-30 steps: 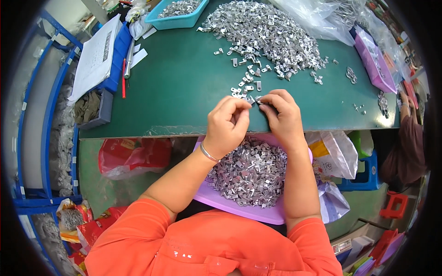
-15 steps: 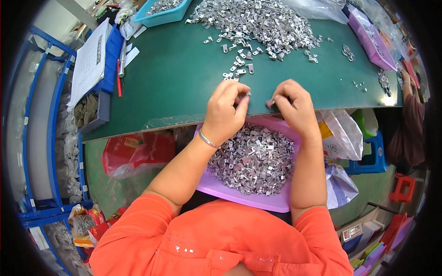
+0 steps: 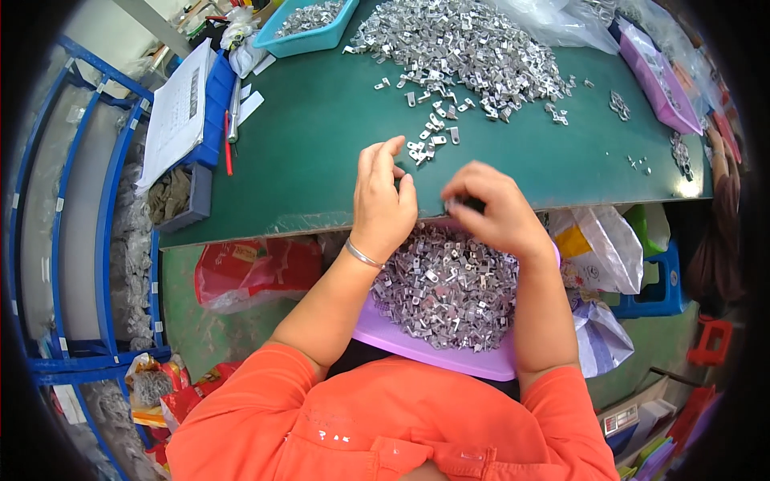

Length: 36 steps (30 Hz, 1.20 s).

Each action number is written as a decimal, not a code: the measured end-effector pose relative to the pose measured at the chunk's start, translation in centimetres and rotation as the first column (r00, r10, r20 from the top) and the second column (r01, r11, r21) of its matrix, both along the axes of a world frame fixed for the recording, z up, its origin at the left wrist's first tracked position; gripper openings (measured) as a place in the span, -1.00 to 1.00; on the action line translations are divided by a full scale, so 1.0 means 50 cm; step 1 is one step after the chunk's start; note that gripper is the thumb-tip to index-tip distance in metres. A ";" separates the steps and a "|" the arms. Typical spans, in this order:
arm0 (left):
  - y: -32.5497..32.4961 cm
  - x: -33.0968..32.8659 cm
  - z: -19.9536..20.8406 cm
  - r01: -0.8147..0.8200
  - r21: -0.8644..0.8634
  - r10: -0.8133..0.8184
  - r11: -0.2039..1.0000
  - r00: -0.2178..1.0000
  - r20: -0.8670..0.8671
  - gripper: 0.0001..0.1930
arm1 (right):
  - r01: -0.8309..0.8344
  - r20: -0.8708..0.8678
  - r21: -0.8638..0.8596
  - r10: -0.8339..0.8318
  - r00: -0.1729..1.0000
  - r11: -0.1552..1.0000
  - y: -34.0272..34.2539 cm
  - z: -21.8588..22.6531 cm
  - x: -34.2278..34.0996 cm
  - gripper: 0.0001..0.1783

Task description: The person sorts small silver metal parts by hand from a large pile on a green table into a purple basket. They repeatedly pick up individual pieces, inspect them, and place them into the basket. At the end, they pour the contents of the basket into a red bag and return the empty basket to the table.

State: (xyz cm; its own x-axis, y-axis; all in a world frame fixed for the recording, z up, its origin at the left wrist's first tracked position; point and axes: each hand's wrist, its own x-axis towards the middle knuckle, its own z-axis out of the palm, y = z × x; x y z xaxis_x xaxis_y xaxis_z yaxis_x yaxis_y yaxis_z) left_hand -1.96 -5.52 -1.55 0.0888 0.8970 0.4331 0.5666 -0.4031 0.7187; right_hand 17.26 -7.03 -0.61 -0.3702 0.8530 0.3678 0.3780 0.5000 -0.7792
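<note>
Overhead, both hands point(image 3: 437, 204) hover above a green table point(image 3: 313, 152) strewn with metal clips point(image 3: 461, 44)

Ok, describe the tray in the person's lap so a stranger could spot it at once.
Start at the green table and drop below its near edge, between the person's forearms. There sits a lilac tray heaped with small silver metal clips; unlike the teal tray and the purple one, it rests off the table.

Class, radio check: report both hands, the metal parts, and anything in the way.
Left hand open over table edge. Right hand pinching a small metal part. Lap tray heaped with parts. Nothing blocking.
</note>
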 end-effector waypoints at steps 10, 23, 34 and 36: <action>0.048 0.014 0.004 0.147 0.067 -0.122 0.987 0.949 -0.290 -0.66 | 0.190 0.114 0.253 -0.224 0.968 0.949 0.086 -0.026 -0.023 -0.70; 0.027 -0.016 0.009 0.294 -0.220 -0.183 0.930 0.891 0.415 -0.84 | 0.307 0.035 0.059 -0.309 0.950 0.950 0.027 -0.008 0.015 -0.78; 0.013 -0.001 0.012 0.098 -0.031 -0.092 0.995 0.982 0.164 -0.74 | 0.236 0.083 0.267 -0.266 0.960 0.934 0.028 -0.014 -0.014 -0.75; 0.015 -0.001 0.003 0.137 0.065 -0.124 0.988 0.977 -0.175 -0.70 | 0.238 0.096 0.192 -0.259 0.961 0.952 0.026 -0.018 -0.004 -0.74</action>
